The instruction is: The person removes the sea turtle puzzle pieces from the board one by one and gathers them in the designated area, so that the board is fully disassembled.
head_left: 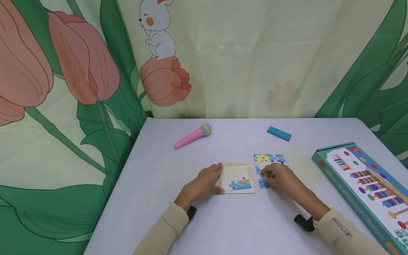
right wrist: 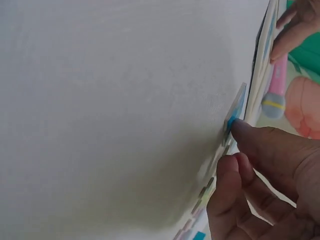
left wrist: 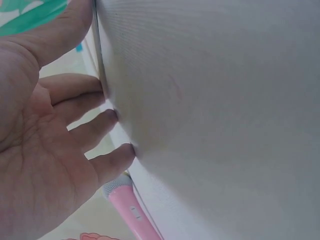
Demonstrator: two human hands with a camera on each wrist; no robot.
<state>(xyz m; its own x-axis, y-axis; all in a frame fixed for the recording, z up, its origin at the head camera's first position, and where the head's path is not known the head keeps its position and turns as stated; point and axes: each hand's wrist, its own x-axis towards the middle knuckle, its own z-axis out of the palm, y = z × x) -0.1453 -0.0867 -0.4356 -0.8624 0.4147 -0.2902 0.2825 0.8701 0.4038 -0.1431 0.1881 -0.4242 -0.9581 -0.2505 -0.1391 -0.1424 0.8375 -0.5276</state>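
Note:
A square wooden puzzle tray (head_left: 236, 170) lies flat on the table, with joined blue, green and pink pieces (head_left: 240, 185) in its lower right part. My left hand (head_left: 204, 180) holds the tray steady at its left edge, thumb at the lower corner, fingers extended to the upper one. To the right of the tray, my right hand (head_left: 282, 179) grips a blue puzzle piece (right wrist: 237, 107) with its fingers bent. The thumb lies on that piece, which looks slightly tilted; the fingers' contact is partly hidden. Other loose pieces (head_left: 269, 158) lie in rows just beyond this hand.
A pink toy microphone (head_left: 191, 137) lies at the back left of the white table (head_left: 153, 159). Farther right is a blue block (head_left: 279, 133). A large toy box (head_left: 366, 184) takes up the right side. Behind the table hangs a printed curtain (head_left: 255, 56).

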